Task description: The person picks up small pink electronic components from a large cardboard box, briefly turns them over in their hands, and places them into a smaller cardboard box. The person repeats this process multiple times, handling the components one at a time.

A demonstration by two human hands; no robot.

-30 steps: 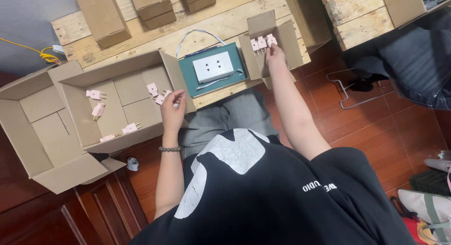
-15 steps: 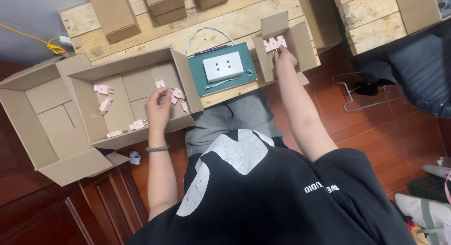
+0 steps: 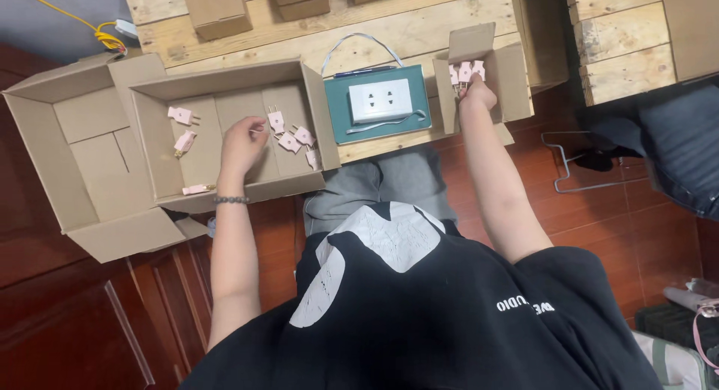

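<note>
Several pink plugs [image 3: 466,72] are pinched by the right hand [image 3: 477,95]; the left hand [image 3: 241,141], fingers seemingly loosely curled, is kept above the open carton [image 3: 225,132].

Left hand [image 3: 241,141] extended far-left, fingers loosely curled, palm down. Right hand [image 3: 476,93] stretched farther right, fingers closed in a grip.

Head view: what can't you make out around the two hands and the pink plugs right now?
- Right hand: plugs bunched at its fingertips; count too small to tell.
- Small box: contents hidden by hand and flap.
- Left hand: fingers curl over large box; grip unclear.
- Socket tester: markings too small.
</note>
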